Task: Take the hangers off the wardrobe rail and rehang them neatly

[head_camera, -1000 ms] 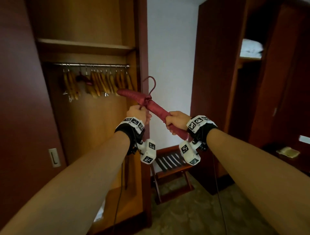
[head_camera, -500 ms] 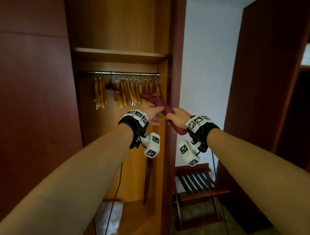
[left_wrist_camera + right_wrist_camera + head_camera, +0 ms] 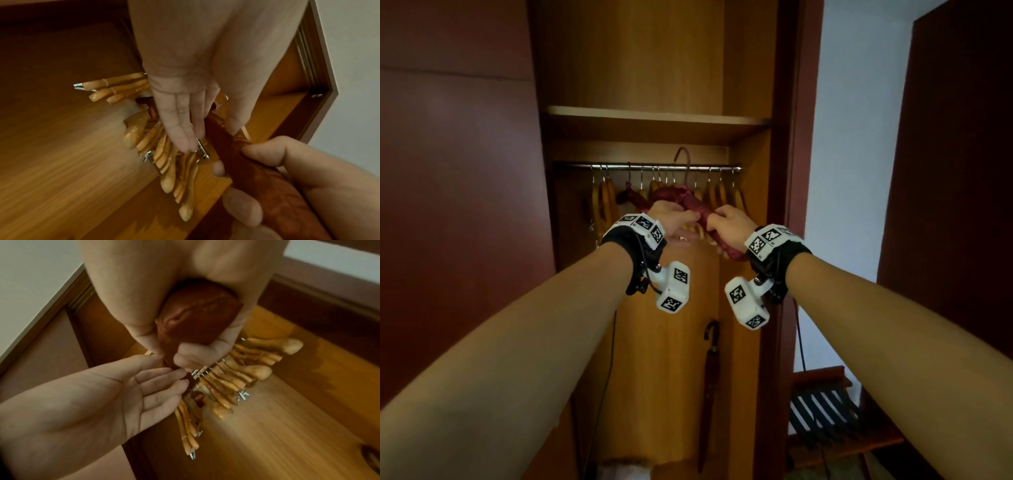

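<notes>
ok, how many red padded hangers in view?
2. Held hanger in the right hand, hook near the rail; second hanger on the rail among wooden hangers. Others may be hidden.

A hotel-style bedroom: a built-in wooden wardrobe (image 3: pixel 661 85) with a shelf (image 3: pixel 654 118) over a metal rail (image 3: pixel 647 167) of matching wooden hangers (image 3: pixel 606 202), an umbrella (image 3: pixel 709 383) inside, and a folding luggage rack (image 3: pixel 825 414) beside it.

Wooden hangers (image 3: pixel 717 195) on rail (image 3: pixel 647 167)
</notes>
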